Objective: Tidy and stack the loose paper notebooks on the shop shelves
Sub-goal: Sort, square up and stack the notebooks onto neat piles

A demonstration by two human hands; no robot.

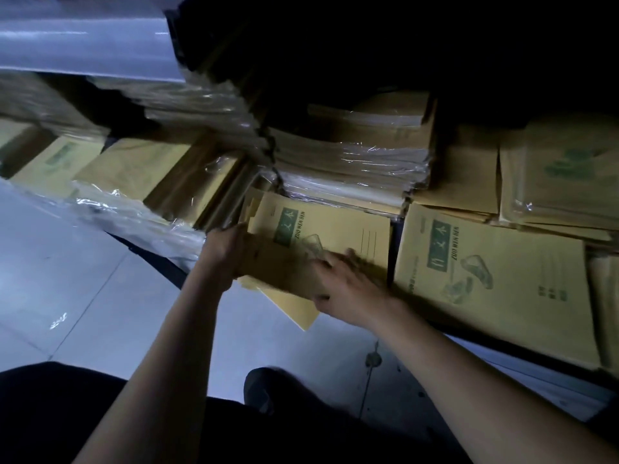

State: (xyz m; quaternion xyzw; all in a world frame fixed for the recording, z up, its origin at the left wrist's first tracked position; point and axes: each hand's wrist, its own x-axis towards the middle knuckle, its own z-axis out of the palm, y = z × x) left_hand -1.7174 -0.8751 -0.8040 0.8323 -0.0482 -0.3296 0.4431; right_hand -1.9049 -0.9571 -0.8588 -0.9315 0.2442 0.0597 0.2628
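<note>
The left hand (225, 251) is clamped on the left edge of a loose bunch of notebooks (321, 236), thumb on top and fingers curled round the side. By the look of it, this keeps the covers from sliding apart while the bunch is squared up. The right hand (348, 286) lies across the top cover near the front edge with its fingers spread. They are blurred, so I cannot tell whether it only presses down or also pinches the edge with the thumb. The bunch sits between the two hands, half on the shelf (160, 261) and half over the floor (83, 279), and a few lower notebooks poke out crooked below the right hand. That suggests the bunch is being evened out before it goes back in. Just beyond the fingertips, a plastic-wrapped bundle (351, 162) rests on top of the pile that the loose bunch belongs to, so the hands work at the front lip, not further in. To the right of the right hand, across a dark gap, a neater stack (495, 279) of the same notebooks lies flat, cover up. It probably shows how the loose ones should end up. The main risk seems to be the overhanging lower sheets slipping to the floor if the left-hand grip loosens.
</note>
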